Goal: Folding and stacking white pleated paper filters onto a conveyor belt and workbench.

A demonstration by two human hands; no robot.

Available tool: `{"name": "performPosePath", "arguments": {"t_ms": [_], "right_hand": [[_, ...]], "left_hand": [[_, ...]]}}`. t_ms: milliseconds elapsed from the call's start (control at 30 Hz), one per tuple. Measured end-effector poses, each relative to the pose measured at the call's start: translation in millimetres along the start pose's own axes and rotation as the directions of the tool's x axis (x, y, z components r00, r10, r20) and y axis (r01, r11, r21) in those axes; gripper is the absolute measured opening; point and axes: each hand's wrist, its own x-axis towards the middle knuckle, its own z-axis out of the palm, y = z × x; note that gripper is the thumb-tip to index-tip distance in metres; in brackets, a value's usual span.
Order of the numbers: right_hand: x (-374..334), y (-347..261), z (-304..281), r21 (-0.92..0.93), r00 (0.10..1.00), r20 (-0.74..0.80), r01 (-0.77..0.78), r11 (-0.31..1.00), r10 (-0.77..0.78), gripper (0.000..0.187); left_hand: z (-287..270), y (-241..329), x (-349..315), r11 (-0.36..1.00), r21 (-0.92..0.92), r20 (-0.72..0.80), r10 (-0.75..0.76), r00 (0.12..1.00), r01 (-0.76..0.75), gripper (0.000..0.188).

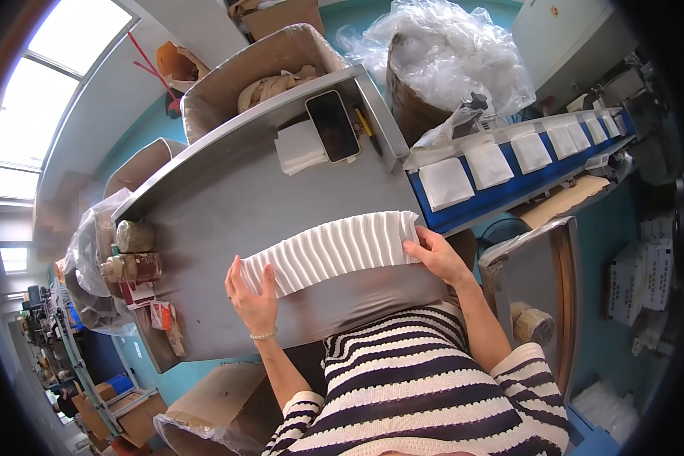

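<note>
A long, slightly curved row of white folded sheets (334, 249), standing on edge and pressed side by side, lies along the near part of the grey metal table (205, 235). They look like napkins or wipes. My left hand (254, 300) closes round the row's left end, thumb on the near side and fingers at the outer end. At the right end, my right hand (439, 257) clasps the last sheets with thumb and fingers. Farther back on the table, a small stack of white sheets (300, 148) lies partly beside a dark-screened phone (333, 127).
To the right, a blue conveyor belt (456, 216) carries several white folded squares. A yellow pen (368, 129) lies by the phone. Tape rolls (134, 236) and a bottle (133, 267) stand at the left edge. Cardboard boxes (262, 64) and plastic-filled bags (463, 57) surround the table.
</note>
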Motion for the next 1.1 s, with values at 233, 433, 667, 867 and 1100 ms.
{"name": "performPosePath", "arguments": {"t_ms": [233, 433, 667, 867, 1100], "right_hand": [[-9, -12, 3, -0.015, 0.999, 0.012, -0.05, 0.999, 0.05, 0.036], [-7, -1, -4, -0.098, 0.998, 0.056, 0.032, 0.995, -0.026, 0.039], [11, 24, -24, 0.285, 0.952, -0.296, 0.017, 0.958, 0.071, 0.032], [11, -6, 23, -0.326, 0.933, -0.303, 0.089, 0.941, -0.193, 0.043], [8, 9, 2, 0.308, 0.973, -0.068, -0.188, 0.933, 0.219, 0.037]], "left_hand": [[-3, 2, 0, 1.0, -0.003, 0.007, 0.02, 1.0, -0.02, 0.057], [-5, 0, -5, 1.0, -0.014, 0.016, -0.018, 1.0, 0.018, 0.058], [-3, -1, 3, 1.0, 0.016, -0.056, -0.004, 0.998, 0.005, 0.07], [20, 8, -6, 0.988, 0.123, 0.035, 0.094, 0.995, -0.098, 0.069], [9, 3, -16, 0.994, 0.107, 0.006, 0.0, 1.0, 0.0, 0.067]]}}
